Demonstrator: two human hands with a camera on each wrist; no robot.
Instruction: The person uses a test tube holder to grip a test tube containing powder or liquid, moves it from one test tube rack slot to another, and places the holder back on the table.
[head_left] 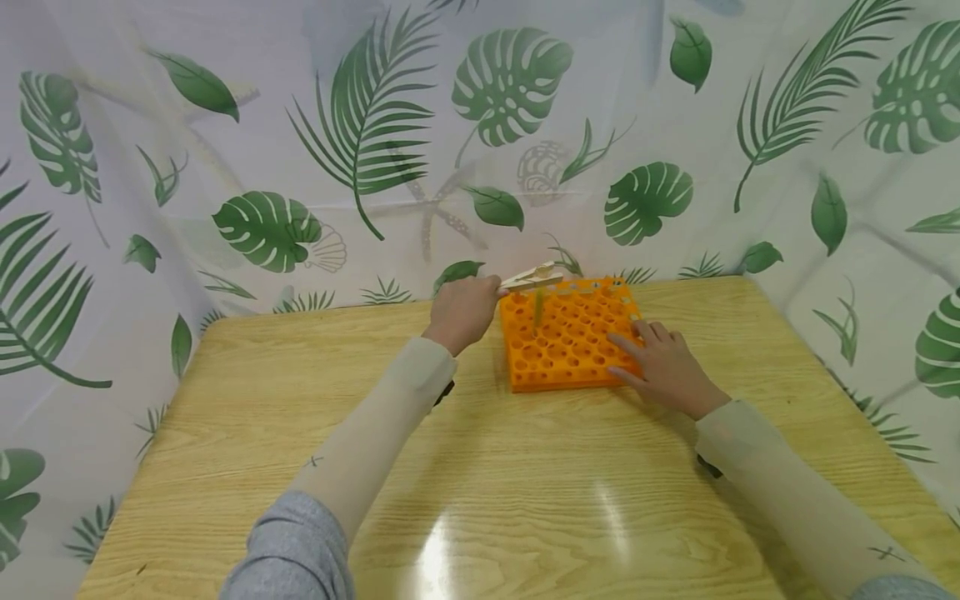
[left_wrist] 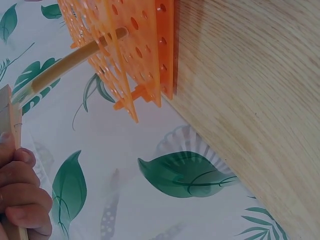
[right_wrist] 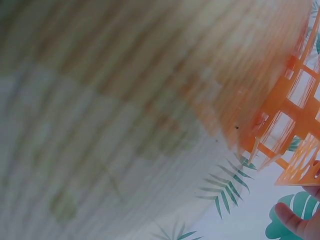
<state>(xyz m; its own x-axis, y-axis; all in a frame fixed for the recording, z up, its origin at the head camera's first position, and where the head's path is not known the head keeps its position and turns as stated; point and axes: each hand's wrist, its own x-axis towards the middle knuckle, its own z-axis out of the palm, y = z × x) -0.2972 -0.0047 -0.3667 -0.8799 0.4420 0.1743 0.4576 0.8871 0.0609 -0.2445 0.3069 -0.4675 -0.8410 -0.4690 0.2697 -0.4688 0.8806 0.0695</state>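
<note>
My left hand (head_left: 463, 310) grips the handle end of a wooden test tube clamp (head_left: 531, 277), fingers curled round it. From the clamp's jaws hangs a test tube (left_wrist: 65, 65) with yellow-brown liquid. Its lower end reaches in through the upper layer of an orange test tube rack (head_left: 562, 385), as the left wrist view shows. At the rack's front right corner lies my right hand (head_left: 671, 367), its fingers spread along the side and top edge. The right wrist view catches only a thumb or finger (right_wrist: 292, 220) beside the rack's open end.
The rack stands on a wood-grain table (head_left: 480, 500) near its back edge. Behind and along both sides hangs a white cloth (head_left: 420, 275) printed with green leaves.
</note>
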